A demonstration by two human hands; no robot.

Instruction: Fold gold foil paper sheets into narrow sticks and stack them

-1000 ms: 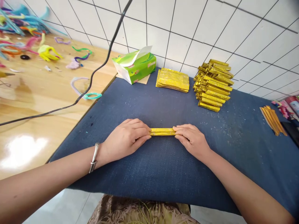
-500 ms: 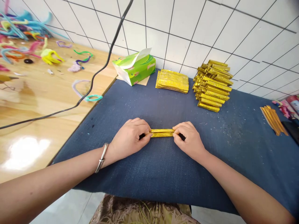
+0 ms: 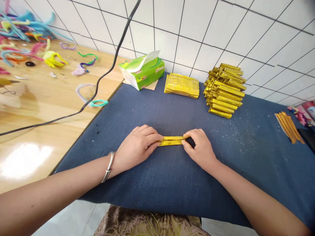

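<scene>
A narrow strip of folded gold paper [image 3: 171, 141] lies crosswise on the dark blue cloth [image 3: 157, 183], with a lengthwise groove along its middle. My left hand [image 3: 140, 144] is closed on its left end, thumb and fingers pressed near each other. At the other end, my right hand [image 3: 199, 146] pinches the strip between thumb and fingertips. Both ends are partly hidden under the fingers. Beyond the hands lies a flat stack of gold paper sheets [image 3: 182, 85], and to its right a pile of folded gold paper strips [image 3: 223, 90].
A green tissue pack [image 3: 150, 73] stands by the tiled wall. A black cable [image 3: 104, 75] crosses the wooden table [image 3: 59, 121] at left, where colourful pipe cleaners [image 3: 22, 26] lie heaped. Orange-brown folded strips [image 3: 289, 127] and a black object [image 3: 306, 137] sit at far right.
My left fingers have slid slightly right along the strip and flattened, closing the gap between thumb and forefinger. My right hand keeps its pinch, almost unmoved.
</scene>
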